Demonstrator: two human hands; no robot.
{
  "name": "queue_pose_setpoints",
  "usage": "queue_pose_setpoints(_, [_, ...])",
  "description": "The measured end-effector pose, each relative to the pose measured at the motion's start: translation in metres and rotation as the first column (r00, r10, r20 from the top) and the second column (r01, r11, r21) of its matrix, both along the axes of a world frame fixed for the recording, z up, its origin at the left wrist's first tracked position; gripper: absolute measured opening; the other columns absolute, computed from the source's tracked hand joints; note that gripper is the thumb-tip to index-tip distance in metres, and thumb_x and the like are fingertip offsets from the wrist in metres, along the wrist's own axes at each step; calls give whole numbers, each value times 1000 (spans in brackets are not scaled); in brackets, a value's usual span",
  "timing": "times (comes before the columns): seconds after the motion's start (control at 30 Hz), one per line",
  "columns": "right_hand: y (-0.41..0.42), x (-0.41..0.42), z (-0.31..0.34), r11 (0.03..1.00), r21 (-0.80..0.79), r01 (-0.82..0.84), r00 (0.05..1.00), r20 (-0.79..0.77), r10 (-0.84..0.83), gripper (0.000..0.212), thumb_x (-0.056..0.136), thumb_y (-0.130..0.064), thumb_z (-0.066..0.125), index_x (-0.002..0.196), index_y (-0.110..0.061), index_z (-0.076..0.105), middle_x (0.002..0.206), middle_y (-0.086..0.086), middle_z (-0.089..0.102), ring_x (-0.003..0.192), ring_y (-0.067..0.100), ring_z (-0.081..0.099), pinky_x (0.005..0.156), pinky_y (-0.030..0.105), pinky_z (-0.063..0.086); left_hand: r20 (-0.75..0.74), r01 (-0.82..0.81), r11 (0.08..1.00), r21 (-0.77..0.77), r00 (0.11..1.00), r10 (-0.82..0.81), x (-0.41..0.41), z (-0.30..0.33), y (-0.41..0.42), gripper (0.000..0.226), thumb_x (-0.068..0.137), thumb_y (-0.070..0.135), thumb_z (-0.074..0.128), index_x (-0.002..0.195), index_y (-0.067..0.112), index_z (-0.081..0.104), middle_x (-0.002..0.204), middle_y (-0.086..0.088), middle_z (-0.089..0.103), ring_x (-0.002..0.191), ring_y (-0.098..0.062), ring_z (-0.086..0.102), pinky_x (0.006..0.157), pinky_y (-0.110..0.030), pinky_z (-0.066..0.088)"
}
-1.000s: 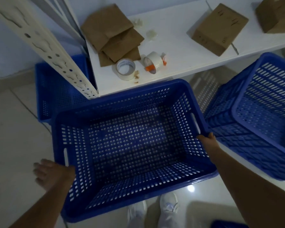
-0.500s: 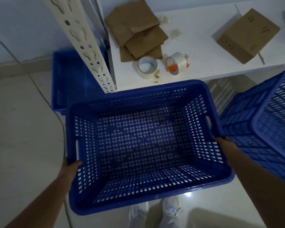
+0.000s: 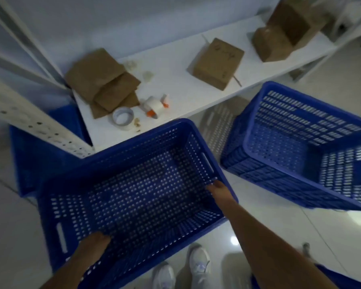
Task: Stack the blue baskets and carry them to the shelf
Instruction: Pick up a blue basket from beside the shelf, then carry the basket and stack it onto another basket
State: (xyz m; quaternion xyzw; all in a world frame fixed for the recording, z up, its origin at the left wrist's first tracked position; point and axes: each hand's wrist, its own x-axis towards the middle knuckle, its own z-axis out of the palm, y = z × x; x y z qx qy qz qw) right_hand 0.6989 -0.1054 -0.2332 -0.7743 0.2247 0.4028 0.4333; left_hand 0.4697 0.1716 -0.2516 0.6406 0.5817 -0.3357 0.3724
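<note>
Floor: pale glossy tiled floor, reflecting a ceiling light near the feet. Wall behind the shelf is plain pale blue-white.

Shelf: long white flat shelf board, running left to upper right, carried by a white perforated metal upright at left.

Baskets: blue perforated plastic basket, rectangular, empty, held above the floor in front of the shelf edge, slightly tilted. A stack of blue slotted plastic baskets stands on the floor to the right, apart from the held one. Another blue basket sits low at left, partly behind the upright.

Hands: left hand at the near-left corner, grip closed over the rim with fingers inside the basket. Right hand on the right wall, grip curled over the rim just below the handle slot.

On the shelf: brown cardboard boxes at right, flattened brown cardboard pieces at left, white tape roll lying flat, second tape roll with orange dispenser part just beside it.

White shoes visible below the basket.
</note>
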Motion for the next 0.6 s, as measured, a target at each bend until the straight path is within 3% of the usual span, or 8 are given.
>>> queue_pose_setpoints(0.07, [-23,-11,10,999,6,52,997,-52,-52,48,94,-19,53,138,-4,43,128,16,55,114,36,54,91,40,42,32,105,994,3,994,-105,32,5,-28,26,91,18,58,66,13,55,65,-3,46,58,-13,41,74,-34,54])
queue_pose_setpoints(0.13, [-55,-20,20,995,-9,101,993,-60,-101,42,92,-22,54,131,-7,49,122,16,56,109,32,55,88,38,44,127,240,970,-35,964,-234,65,22,-63,45,93,14,53,51,20,36,53,-1,42,50,-13,38,50,-23,39])
queue_pose_setpoints(0.2, [-95,-30,31,985,-3,171,983,-68,-171,24,90,-19,54,111,-8,54,100,15,56,90,28,54,72,32,41,176,373,925,-75,918,-356,94,36,-99,46,92,13,46,51,20,27,51,1,37,48,-13,35,46,-23,27])
queue_pose_setpoints(0.3, [-168,-50,43,960,-67,273,957,-81,-278,11,90,-16,51,95,-6,51,80,12,52,76,26,50,61,29,35,207,516,851,-96,847,-490,128,48,-151,36,93,16,43,59,18,32,61,-2,42,57,-16,40,56,-26,32])
queue_pose_setpoints(0.4, [-246,-69,49,915,-83,395,915,-60,-400,13,91,-14,49,86,-9,38,78,10,45,69,23,45,59,28,30,226,598,797,-86,791,-569,154,52,-197,28,94,17,43,67,18,38,69,-6,46,65,-18,45,62,-28,36])
queue_pose_setpoints(0.47, [-295,-84,51,870,-114,480,873,-38,-487,29,91,-11,47,108,10,58,81,10,43,66,22,43,55,27,27,208,646,761,-61,754,-623,168,51,-225,27,94,17,44,67,16,39,71,-7,47,66,-18,45,63,-28,37])
queue_pose_setpoints(0.5, [-316,-91,56,848,-120,517,852,-30,-523,15,91,-11,47,89,-1,58,79,10,44,63,21,43,54,26,27,199,669,741,-56,735,-649,174,52,-240,26,94,17,44,68,16,40,72,-7,48,67,-19,46,64,-29,39])
queue_pose_setpoints(0.6, [-373,-116,51,759,-169,629,771,11,-637,24,87,-21,46,66,-9,47,78,16,50,69,25,49,61,31,34,166,733,679,-30,674,-720,181,50,-289,27,94,17,44,67,10,46,74,-9,53,67,-20,49,67,-31,46])
